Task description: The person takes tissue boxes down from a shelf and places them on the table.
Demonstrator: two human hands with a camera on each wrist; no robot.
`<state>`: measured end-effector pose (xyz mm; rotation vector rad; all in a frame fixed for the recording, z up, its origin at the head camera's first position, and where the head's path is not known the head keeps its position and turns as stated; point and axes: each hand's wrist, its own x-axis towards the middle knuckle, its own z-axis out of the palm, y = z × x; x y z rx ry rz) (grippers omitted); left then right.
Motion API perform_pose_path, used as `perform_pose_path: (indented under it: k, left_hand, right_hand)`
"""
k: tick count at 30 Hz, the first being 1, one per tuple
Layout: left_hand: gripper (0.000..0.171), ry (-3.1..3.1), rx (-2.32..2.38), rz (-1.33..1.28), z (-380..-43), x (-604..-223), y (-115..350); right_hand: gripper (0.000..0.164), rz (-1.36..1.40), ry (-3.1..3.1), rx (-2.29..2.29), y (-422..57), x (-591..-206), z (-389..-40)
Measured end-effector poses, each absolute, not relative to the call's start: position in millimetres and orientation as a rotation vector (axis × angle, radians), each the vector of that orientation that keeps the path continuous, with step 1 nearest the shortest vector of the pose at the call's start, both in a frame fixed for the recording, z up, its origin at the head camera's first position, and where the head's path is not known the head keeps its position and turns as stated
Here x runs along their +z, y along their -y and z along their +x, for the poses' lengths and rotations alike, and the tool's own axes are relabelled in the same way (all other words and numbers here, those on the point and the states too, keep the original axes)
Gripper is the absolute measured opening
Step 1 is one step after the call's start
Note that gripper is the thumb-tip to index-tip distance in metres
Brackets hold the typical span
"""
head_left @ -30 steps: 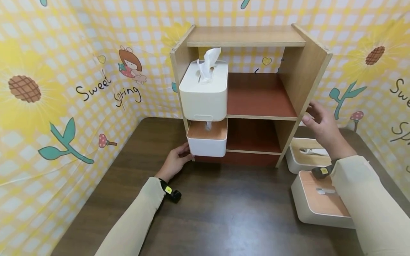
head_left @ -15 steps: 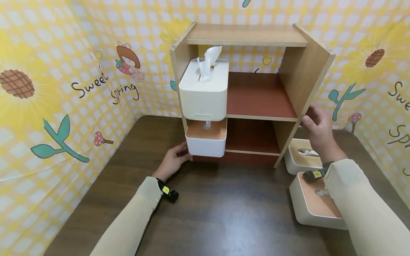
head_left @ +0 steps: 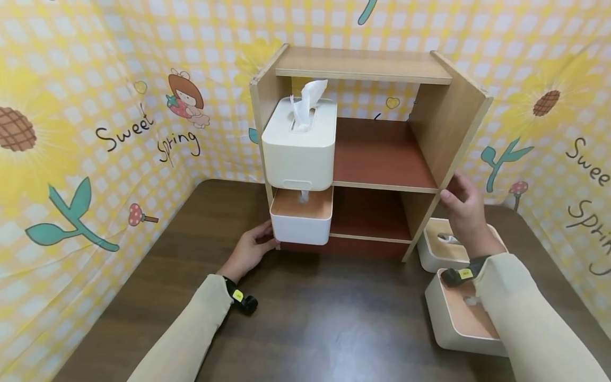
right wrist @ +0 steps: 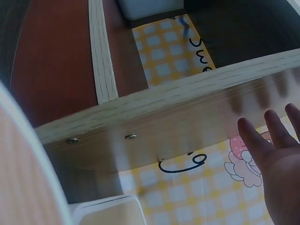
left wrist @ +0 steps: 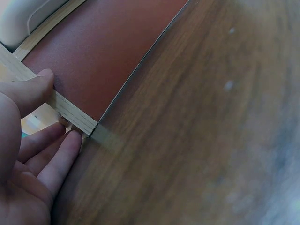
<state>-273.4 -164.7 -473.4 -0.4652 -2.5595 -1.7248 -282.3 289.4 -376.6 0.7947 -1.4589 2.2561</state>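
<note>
A wooden shelf unit [head_left: 363,66] with red-brown shelf boards stands on the dark wooden table. My left hand [head_left: 249,252] pinches the lower front corner of its left side panel. In the left wrist view, the thumb [left wrist: 40,89] lies over the panel's front edge, with fingers on the outer side. My right hand [head_left: 465,212] is beside the outer face of the right panel; its fingers [right wrist: 251,136] look straight in the right wrist view, and contact there cannot be told. A cream tissue box [head_left: 300,164] sits at the upper shelf's left, above a white tissue box [head_left: 302,228] with a wood-look lid.
Right of the shelf unit, a tissue box with a light wooden lid [head_left: 431,236] stands behind another with a pinkish lid [head_left: 465,313], partly under my right forearm. Yellow checked cloth [head_left: 219,138] surrounds the table [head_left: 305,318].
The head view has shifted, so the shelf unit sits lower in it. My right wrist has moved slightly left over the tissue boxes. The left hand stays at the same corner.
</note>
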Motion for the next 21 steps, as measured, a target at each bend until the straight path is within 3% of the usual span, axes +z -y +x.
perform_pose_path:
  k: [15,21]
  left_hand:
    - [0.057,2.610,-1.695,-0.431,-270.1,-470.7,163.5]
    - [0.057,2.577,-1.701,-0.408,-286.6,-497.4,169.5]
  right_hand:
    - [0.042,0.716,1.631,2.164,-290.0,-385.4,-274.1]
    - [0.036,0.672,1.702,2.131,-288.6,-386.2,-275.4]
